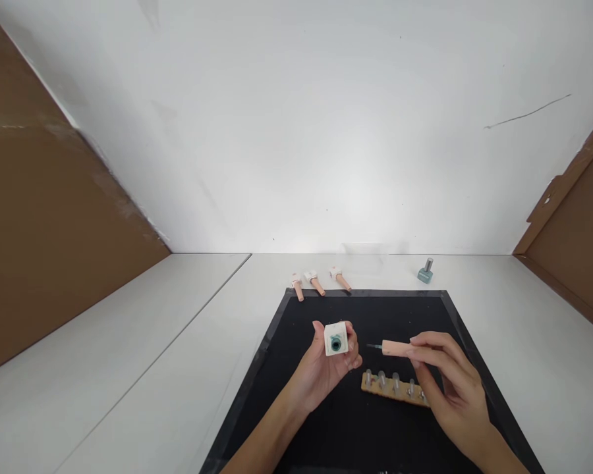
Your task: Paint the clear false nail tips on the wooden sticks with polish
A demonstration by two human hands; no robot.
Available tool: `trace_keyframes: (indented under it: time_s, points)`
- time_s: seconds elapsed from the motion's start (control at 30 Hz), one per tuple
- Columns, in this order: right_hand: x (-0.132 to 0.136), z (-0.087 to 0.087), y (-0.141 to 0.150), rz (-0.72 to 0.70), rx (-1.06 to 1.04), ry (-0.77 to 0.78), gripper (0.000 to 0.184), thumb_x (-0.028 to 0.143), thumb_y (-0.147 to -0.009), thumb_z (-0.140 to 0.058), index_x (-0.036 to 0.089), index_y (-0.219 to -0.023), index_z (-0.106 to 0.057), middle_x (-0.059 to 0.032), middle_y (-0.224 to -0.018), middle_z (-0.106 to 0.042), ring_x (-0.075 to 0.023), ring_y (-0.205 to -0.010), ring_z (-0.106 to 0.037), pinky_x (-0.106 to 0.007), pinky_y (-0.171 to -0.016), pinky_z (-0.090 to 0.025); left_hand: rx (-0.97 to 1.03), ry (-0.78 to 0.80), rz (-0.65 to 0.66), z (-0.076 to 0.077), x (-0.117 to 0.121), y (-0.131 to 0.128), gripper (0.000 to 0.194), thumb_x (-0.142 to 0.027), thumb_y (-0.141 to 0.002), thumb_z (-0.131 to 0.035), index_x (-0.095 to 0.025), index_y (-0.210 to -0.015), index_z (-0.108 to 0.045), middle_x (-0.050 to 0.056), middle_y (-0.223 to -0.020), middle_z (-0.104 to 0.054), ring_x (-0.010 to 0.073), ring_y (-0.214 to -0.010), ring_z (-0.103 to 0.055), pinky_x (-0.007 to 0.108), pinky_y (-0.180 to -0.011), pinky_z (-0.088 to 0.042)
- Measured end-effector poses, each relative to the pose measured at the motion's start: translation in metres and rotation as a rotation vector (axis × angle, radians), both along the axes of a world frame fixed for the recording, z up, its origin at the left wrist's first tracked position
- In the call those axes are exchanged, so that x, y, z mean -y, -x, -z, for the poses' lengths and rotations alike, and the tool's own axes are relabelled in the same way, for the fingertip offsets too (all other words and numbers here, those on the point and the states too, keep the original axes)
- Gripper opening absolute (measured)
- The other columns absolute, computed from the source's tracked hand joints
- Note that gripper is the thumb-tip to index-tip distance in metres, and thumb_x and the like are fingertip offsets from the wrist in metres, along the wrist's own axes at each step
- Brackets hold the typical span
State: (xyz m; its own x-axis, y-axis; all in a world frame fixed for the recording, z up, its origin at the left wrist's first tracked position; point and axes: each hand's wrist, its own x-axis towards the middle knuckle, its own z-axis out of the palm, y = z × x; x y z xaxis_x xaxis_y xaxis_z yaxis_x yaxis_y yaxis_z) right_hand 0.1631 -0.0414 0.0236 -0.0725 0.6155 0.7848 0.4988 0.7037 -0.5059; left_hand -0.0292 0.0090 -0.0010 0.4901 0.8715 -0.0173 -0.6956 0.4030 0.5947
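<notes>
My left hand [323, 372] grips a white, square nail polish bottle [342, 330], tilted so its uncapped mouth faces me. Green polish rings the opening and smears the white around it. To its right, my right hand [449, 378] pinches the pink cap of a nail polish brush [395, 348]. The brush's thin stem and dark green bristles point left toward the bottle, apart from it. Below the brush lies a tan strip [390, 390] carrying several clear nail tips; my right hand hides its right end.
Three white bottles with pink caps [316, 284] lie at the black mat's [356, 434] far left edge. A grey-green bottle with a silver cap [425, 271] stands behind the mat at right. Brown cardboard panels [54, 197] flank the white table, with a white wall behind.
</notes>
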Motion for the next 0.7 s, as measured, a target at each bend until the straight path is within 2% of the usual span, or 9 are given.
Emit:
trace_keyframes:
  time_s: [0.33,0.53,0.6,0.7]
  points:
    - [-0.001,0.0,0.001,0.006,0.006,-0.025,0.025,0.002,-0.083,-0.052,0.022,-0.091,-0.066,-0.0076,-0.084,-0.064,-0.0192,-0.072,-0.067,-0.027,-0.054,-0.056,-0.017,-0.004,-0.003,0.001,0.0,0.0,0.05,-0.061,-0.068,-0.067,-0.012,-0.079,-0.064,0.0,-0.066,-0.052,0.0077,-0.051,-0.041,0.023,-0.056,-0.038]
    - [0.0,0.001,0.001,-0.022,0.014,-0.042,0.028,-0.001,-0.082,-0.051,0.021,-0.093,-0.064,-0.0077,-0.085,-0.063,-0.0185,-0.073,-0.066,-0.026,-0.055,-0.056,-0.102,-0.066,-0.047,-0.002,0.001,-0.001,0.052,-0.064,-0.069,-0.064,-0.013,-0.08,-0.064,0.0,-0.067,-0.053,0.0082,-0.051,-0.042,0.025,-0.056,-0.04]
    - [0.0,0.001,0.001,-0.023,0.019,-0.049,0.029,-0.002,-0.082,-0.05,0.021,-0.094,-0.064,-0.0077,-0.086,-0.062,-0.0182,-0.073,-0.066,-0.026,-0.055,-0.055,-0.219,-0.15,-0.153,-0.003,0.001,0.004,0.055,-0.066,-0.066,-0.064,-0.014,-0.082,-0.064,0.001,-0.069,-0.055,0.0101,-0.054,-0.045,0.025,-0.056,-0.04]
    - [0.0,0.0,0.002,-0.001,0.017,-0.045,0.03,-0.002,-0.082,-0.05,0.022,-0.094,-0.064,-0.0073,-0.086,-0.062,-0.0182,-0.073,-0.065,-0.026,-0.053,-0.054,-0.394,-0.288,-0.451,-0.002,-0.002,0.014,0.058,-0.069,-0.062,-0.066,-0.015,-0.085,-0.064,0.003,-0.076,-0.058,0.0133,-0.063,-0.05,0.025,-0.059,-0.041]
